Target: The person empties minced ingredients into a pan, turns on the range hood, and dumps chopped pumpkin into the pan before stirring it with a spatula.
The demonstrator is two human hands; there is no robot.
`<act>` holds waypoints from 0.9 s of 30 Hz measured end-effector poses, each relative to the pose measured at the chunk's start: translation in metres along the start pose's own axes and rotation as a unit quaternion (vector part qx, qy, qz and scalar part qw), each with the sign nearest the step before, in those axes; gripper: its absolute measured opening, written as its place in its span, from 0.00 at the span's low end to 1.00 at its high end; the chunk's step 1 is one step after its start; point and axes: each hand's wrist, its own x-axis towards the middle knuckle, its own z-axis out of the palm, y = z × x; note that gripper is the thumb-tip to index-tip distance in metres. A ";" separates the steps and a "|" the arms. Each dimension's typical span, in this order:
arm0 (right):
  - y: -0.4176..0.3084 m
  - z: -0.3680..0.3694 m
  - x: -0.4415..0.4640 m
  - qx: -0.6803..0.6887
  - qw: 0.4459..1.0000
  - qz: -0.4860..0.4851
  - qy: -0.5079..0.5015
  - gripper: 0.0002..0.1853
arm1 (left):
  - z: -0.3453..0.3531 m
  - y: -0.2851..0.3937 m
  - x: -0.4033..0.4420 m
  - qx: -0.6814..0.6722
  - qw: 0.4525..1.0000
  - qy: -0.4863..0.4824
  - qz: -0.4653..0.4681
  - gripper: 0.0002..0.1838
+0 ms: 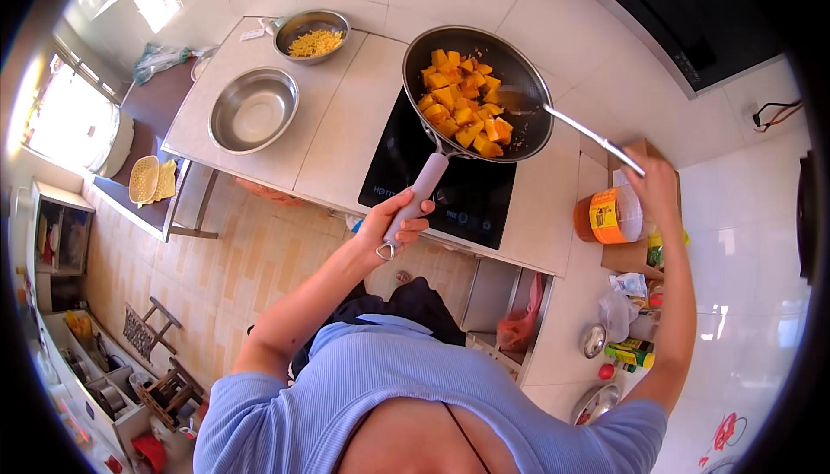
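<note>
My left hand (pixel 396 220) is wrapped round the lavender handle of a dark frying pan (pixel 538 133). The pan is over the back of a black induction cooktop (pixel 471 206); whether it rests on the glass I cannot tell. Chunks of orange pumpkin (pixel 462 102) are heaped in it, mostly towards the left side. Closed on the end of a long metal-handled spatula (pixel 596 139), my right hand (pixel 653 184) is out to the right of the pan. The spatula's head is blurred inside the pan, at the right edge of the pumpkin.
Left on the counter stand an empty metal bowl (pixel 253 111) and a bowl of yellow kernels (pixel 313 42). An orange-labelled tub (pixel 609 215) is below my right hand. Several bottles and packets line the right wall. A range hood (pixel 692 16) hangs at upper right.
</note>
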 end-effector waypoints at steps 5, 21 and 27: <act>0.006 0.005 0.105 0.094 0.981 0.094 -0.140 0.09 | 0.004 -0.004 -0.003 0.022 0.999 0.001 0.040 0.21; -0.085 -0.004 0.207 0.065 0.963 -0.199 -0.170 0.10 | 0.003 -0.011 -0.013 0.016 0.997 -0.036 0.070 0.26; -0.078 -0.036 0.130 -0.057 0.955 -0.285 -0.065 0.17 | 0.006 -0.009 -0.012 0.018 0.998 -0.022 0.064 0.25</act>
